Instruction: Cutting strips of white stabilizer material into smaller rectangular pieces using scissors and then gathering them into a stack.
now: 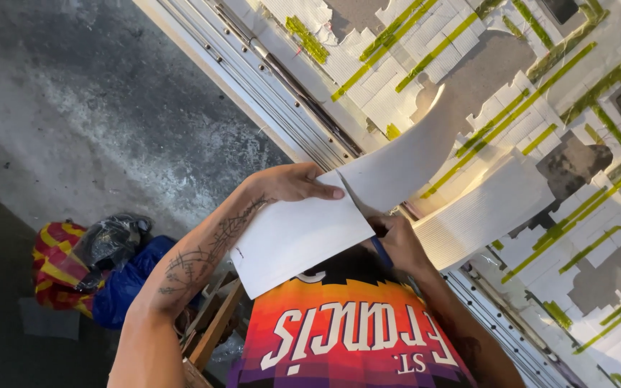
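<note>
While the person leans over the work, the left hand (292,183) pinches the upper edge of a stiff white sheet of thin board (300,241), thumb and fingers closed on it so that it tilts up toward the chest. The right hand (397,241) is curled shut just beside the sheet's right-hand corner, wrapped around what looks like a blue-handled cutting tool (381,251); the blade end is hidden by the fingers, so I cannot be sure what kind it is.

A slit runs up from the right hand, and beyond it two long white strips (425,154) curl away over a white panel crossed with yellow-green tape (540,108). That panel lies past both hands, bordered by a pale metal rail (267,86). To the outside of the left forearm, low on the grey concrete floor (95,115), sits a red-and-yellow striped bag (55,262) with blue cloth (127,280) against it.

The sheet is held in the air, not braced on anything, and the tool sits near the left fingertips. As I judge it, a slip of the blade could nick those fingers or wander off line, since the unsupported board can flex under pressure. The loose strips could also sag and tear at the slit.
</note>
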